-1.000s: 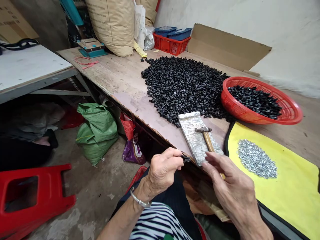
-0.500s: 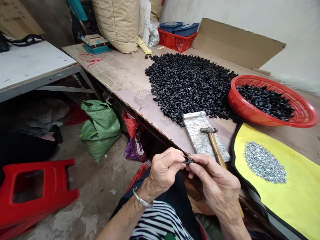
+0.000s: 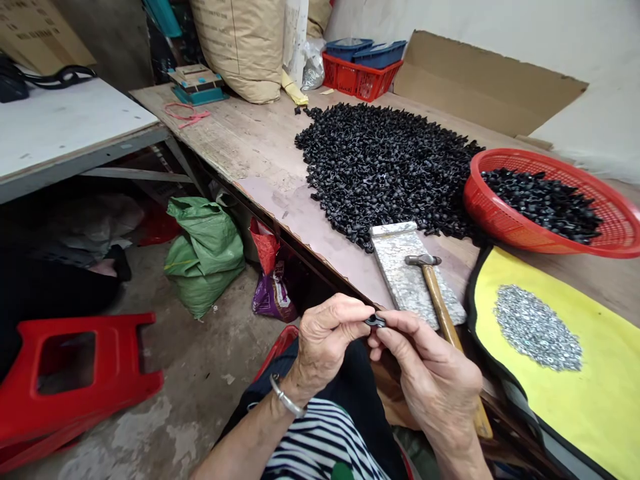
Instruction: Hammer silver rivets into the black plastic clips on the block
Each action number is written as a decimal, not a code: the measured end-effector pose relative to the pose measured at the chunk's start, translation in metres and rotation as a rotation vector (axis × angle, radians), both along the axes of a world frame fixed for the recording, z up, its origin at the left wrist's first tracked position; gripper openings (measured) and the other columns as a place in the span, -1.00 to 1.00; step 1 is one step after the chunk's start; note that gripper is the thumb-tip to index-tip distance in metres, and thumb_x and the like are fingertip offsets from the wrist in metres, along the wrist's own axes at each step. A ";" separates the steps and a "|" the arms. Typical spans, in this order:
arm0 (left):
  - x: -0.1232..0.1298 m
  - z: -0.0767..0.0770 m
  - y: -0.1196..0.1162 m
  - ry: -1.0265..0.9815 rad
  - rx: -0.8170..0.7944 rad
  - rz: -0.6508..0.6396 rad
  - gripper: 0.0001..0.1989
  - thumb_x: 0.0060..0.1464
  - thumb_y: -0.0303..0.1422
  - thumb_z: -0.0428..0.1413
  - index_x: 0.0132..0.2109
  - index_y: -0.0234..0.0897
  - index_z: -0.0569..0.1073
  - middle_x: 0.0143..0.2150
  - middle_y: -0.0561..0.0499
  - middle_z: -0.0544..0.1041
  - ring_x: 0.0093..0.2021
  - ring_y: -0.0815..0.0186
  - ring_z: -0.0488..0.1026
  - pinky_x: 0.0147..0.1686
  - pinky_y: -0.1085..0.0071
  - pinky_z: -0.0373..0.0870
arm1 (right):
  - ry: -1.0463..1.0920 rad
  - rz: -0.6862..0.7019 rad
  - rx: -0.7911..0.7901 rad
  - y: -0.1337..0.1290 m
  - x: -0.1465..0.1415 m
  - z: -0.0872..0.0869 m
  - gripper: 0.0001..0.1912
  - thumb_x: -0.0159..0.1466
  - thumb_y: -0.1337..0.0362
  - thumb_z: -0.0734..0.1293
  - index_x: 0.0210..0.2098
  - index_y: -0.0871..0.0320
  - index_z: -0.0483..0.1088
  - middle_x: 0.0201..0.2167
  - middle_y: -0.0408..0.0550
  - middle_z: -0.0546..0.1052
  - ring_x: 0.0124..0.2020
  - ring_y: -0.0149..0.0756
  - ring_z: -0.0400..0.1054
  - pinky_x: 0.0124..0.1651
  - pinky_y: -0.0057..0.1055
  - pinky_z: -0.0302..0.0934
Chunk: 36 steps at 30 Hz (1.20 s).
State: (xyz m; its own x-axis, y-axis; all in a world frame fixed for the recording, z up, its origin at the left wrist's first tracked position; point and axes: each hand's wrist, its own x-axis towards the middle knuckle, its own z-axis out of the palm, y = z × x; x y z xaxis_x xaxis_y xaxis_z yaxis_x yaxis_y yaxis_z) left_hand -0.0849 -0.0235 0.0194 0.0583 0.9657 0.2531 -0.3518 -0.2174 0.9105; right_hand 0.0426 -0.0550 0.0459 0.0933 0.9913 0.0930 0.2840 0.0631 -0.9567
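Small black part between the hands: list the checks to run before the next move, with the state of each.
1. Black part gripped: ok, pinched between left hand and right hand.
2. Right hand free: not ok, it is on the black part.
3. Hammer lying on the plate: ok, handle extending past the plate's near edge.
4. Silver pieces gathered on the yellow cloth: ok.
5. Silver piece inside the black part: cannot tell, too small and partly covered.

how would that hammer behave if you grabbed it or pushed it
The hammer probably feels head-heavy, given its metal head on a slim wooden handle. That straight handle should stay stiff. Pushed, it may swivel, since the handle overhangs the slab's edge.
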 end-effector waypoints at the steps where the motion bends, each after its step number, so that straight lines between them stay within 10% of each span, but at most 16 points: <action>1: 0.000 0.000 0.000 -0.014 -0.022 -0.005 -0.80 -0.04 -0.55 0.16 -0.27 -0.19 0.56 -0.33 0.04 0.51 -0.35 0.38 0.44 -0.35 0.45 0.42 | -0.015 0.000 -0.001 0.000 -0.001 0.000 -0.85 0.20 0.35 0.27 -0.24 0.10 0.42 -0.46 -0.17 0.45 -0.54 -0.46 0.36 -0.43 -0.49 0.34; 31: 0.021 -0.018 0.000 -0.448 -0.631 -0.249 -0.87 -0.13 -0.44 0.22 -0.39 -0.40 0.42 -0.50 0.00 0.48 -0.53 0.37 0.44 -0.57 0.43 0.47 | -0.631 -0.061 0.439 -0.002 0.008 -0.007 -0.86 0.21 0.42 0.25 -0.22 0.20 0.36 -0.42 -0.10 0.47 -0.41 -0.44 0.38 -0.32 -0.53 0.28; 36: 0.031 -0.019 0.008 -0.363 -0.688 -0.208 -0.82 -0.13 -0.42 0.21 -0.36 -0.37 0.35 -0.52 0.01 0.46 -0.55 0.36 0.44 -0.59 0.42 0.47 | -1.142 -0.356 0.317 -0.008 0.050 -0.013 -0.84 0.23 0.26 0.23 -0.26 0.21 0.36 -0.41 0.00 0.47 -0.38 -0.28 0.38 -0.36 -0.41 0.24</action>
State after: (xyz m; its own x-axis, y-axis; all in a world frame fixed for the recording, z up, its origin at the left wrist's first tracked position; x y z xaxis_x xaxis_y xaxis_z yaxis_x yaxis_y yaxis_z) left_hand -0.0538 -0.0154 0.0003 0.2825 0.8905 -0.3566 -0.6233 0.4530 0.6374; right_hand 0.0927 -0.0629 0.0330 0.0601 0.8462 0.5295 0.9944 -0.0045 -0.1057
